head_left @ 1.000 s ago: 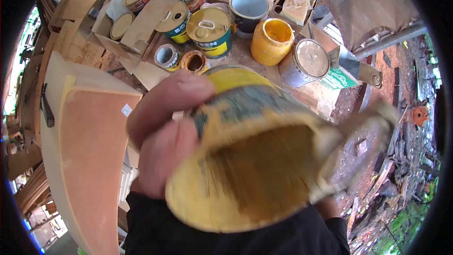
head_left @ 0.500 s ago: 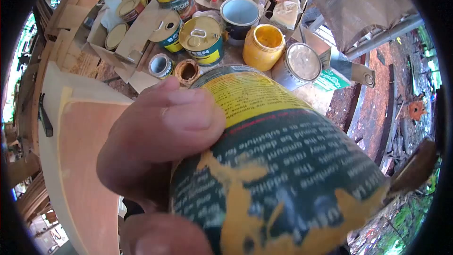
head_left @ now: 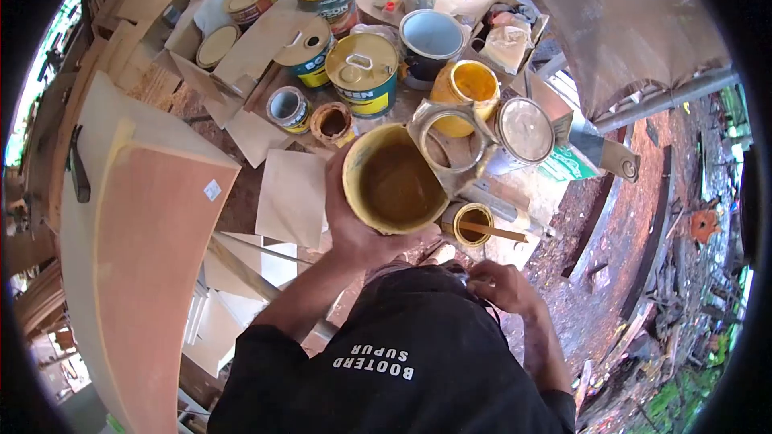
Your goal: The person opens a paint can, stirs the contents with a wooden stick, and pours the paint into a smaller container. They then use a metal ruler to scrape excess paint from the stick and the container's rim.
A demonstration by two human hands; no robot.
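Observation:
My left hand is wrapped around the side of an open paint can with tan-brown residue inside. The can is tilted so that I look into its mouth. A cut metal ring lid juts from its right rim. Near the front of my black shirt, my right hand has its fingers curled together; what lies in them, if anything, is too small to make out. Between the two hands and the worktable, a small can of brown liquid has a flat wooden stick resting across it.
Behind stand green-and-yellow paint cans, a yellow jar, a blue-lined pail and a lidded can. A wooden panel rises on the left. Cardboard lies by the can.
The paint can has moved from close before the camera, label showing, down and away, and now its open mouth shows. My right hand has come into view.

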